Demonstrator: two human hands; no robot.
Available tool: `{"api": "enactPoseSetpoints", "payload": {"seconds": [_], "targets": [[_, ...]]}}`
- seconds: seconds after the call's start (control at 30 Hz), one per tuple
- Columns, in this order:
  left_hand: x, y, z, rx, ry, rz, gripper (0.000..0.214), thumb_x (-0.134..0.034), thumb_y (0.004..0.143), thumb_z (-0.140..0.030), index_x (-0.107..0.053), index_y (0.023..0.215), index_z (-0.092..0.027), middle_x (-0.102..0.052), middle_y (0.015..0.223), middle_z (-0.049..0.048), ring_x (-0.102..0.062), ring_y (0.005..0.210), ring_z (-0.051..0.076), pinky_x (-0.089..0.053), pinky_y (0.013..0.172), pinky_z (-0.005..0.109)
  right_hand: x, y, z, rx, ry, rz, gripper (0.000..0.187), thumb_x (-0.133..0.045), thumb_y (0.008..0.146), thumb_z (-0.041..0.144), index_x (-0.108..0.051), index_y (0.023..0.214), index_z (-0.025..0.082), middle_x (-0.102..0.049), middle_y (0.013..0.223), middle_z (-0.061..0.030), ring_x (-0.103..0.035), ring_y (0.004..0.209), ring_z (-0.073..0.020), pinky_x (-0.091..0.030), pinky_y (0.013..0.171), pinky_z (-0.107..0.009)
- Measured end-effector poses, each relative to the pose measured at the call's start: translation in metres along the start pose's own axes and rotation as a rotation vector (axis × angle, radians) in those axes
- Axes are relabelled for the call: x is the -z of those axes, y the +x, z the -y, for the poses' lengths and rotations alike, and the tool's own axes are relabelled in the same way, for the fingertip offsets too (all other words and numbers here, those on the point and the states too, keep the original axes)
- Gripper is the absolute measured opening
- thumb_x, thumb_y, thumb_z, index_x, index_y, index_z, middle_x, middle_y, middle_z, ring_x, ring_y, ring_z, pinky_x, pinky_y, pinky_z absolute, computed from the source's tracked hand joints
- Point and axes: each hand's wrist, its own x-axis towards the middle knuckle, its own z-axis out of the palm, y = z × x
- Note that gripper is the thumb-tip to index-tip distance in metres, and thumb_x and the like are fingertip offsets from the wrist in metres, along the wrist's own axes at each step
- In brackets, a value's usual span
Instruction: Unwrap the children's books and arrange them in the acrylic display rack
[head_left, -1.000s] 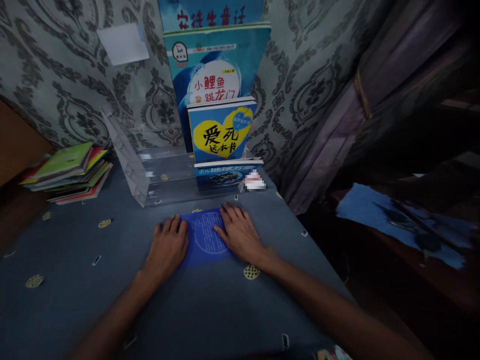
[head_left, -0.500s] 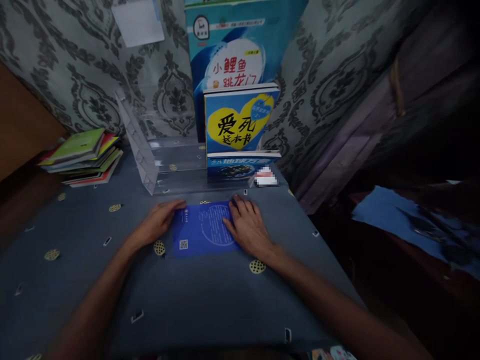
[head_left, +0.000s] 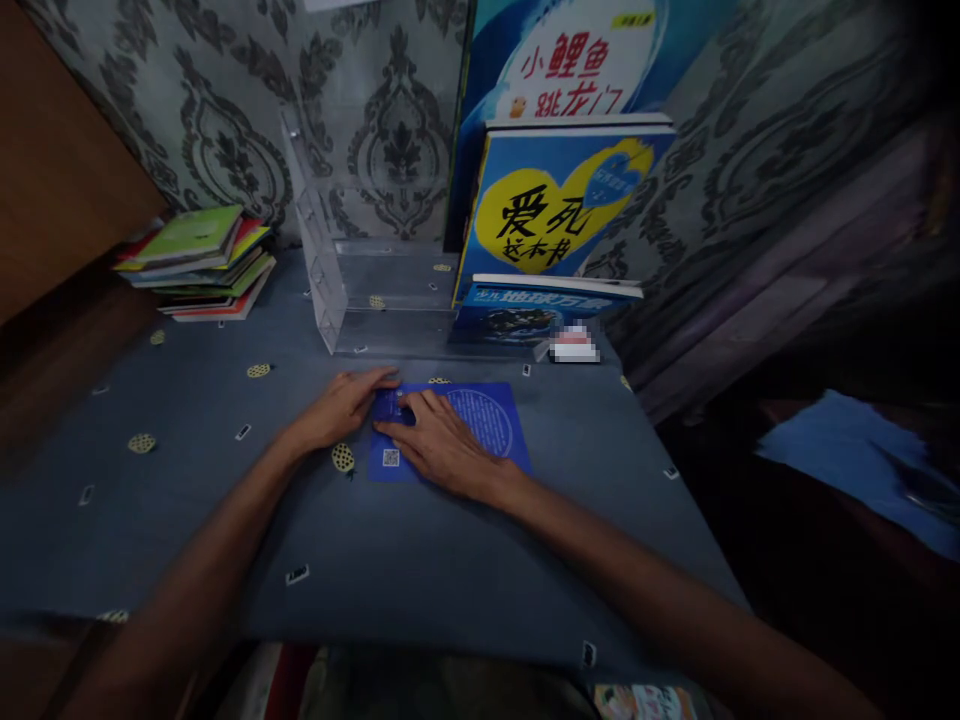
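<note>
A thin blue booklet (head_left: 487, 425) with a pale circle of text and a small QR code lies flat on the grey-blue tablecloth (head_left: 420, 560). My right hand (head_left: 435, 445) rests palm down on the booklet's left half, fingers stretched toward its left edge. My left hand (head_left: 341, 405) lies beside it, fingertips touching the booklet's upper left corner. Neither hand grips anything. Just behind stands a clear acrylic book stand (head_left: 352, 280) with several blue books (head_left: 555, 205) in its right side.
A stack of colourful thin books (head_left: 199, 262) lies at the back left by a wooden panel. Patterned wallpaper rises behind the stand. The table ends at the right, where a dark gap and blue cloth (head_left: 847, 455) show.
My right hand slid from the booklet's right side across to its left part, meeting my left hand at the corner. The view shifted, so everything appears further right and closer.
</note>
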Motion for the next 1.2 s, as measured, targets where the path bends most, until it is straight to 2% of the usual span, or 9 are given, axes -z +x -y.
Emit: {"api": "enactPoseSetpoints", "payload": {"seconds": [0.3, 0.83, 1.0, 1.1, 1.2], "targets": [[-0.001, -0.001, 0.0, -0.009, 0.022, -0.003, 0.049, -0.041, 0.098, -0.019, -0.045, 0.147, -0.021, -0.069, 0.136, 0.0073, -0.06, 0.13, 0.022, -0.042, 0.113, 0.047, 0.006, -0.016, 0.005, 0.209, 0.161, 0.117, 0.039, -0.05, 0.102, 0.015, -0.071, 0.127, 0.036, -0.055, 0.127, -0.0086, -0.047, 0.113, -0.0234, -0.045, 0.098, -0.041], [-0.005, -0.001, 0.008, -0.035, 0.028, -0.093, 0.041, -0.039, 0.099, -0.024, -0.057, 0.136, -0.02, -0.069, 0.134, 0.0085, -0.062, 0.128, 0.022, -0.045, 0.113, 0.048, 0.003, -0.018, 0.003, 0.217, 0.177, 0.066, 0.042, -0.053, 0.099, 0.01, -0.069, 0.13, 0.034, -0.058, 0.127, -0.0081, -0.049, 0.116, -0.0234, -0.046, 0.1, -0.043], [-0.005, 0.001, 0.005, -0.077, 0.104, -0.07, 0.04, -0.041, 0.1, -0.026, -0.061, 0.133, -0.018, -0.07, 0.132, 0.01, -0.064, 0.123, 0.024, -0.048, 0.11, 0.046, 0.006, -0.018, 0.007, 0.153, 0.165, 0.021, 0.035, -0.051, 0.102, 0.017, -0.068, 0.131, 0.024, -0.06, 0.129, -0.013, -0.052, 0.118, -0.0257, -0.048, 0.101, -0.044], [-0.008, 0.001, 0.003, -0.11, 0.169, -0.076, 0.039, -0.039, 0.101, -0.026, -0.062, 0.132, -0.02, -0.072, 0.128, 0.0094, -0.066, 0.119, 0.024, -0.051, 0.106, 0.045, 0.002, -0.018, 0.007, 0.038, 0.135, -0.033, 0.033, -0.051, 0.103, 0.022, -0.066, 0.132, 0.019, -0.062, 0.13, -0.0148, -0.053, 0.12, -0.0277, -0.048, 0.103, -0.048], [-0.013, 0.001, 0.003, -0.119, 0.219, -0.096, 0.039, -0.038, 0.103, -0.028, -0.061, 0.133, -0.021, -0.071, 0.128, 0.0089, -0.066, 0.118, 0.025, -0.051, 0.105, 0.045, -0.004, -0.018, 0.005, -0.089, 0.083, -0.068, 0.038, -0.052, 0.102, 0.026, -0.062, 0.137, 0.014, -0.058, 0.14, -0.0181, -0.051, 0.126, -0.0305, -0.046, 0.106, -0.051]]}}
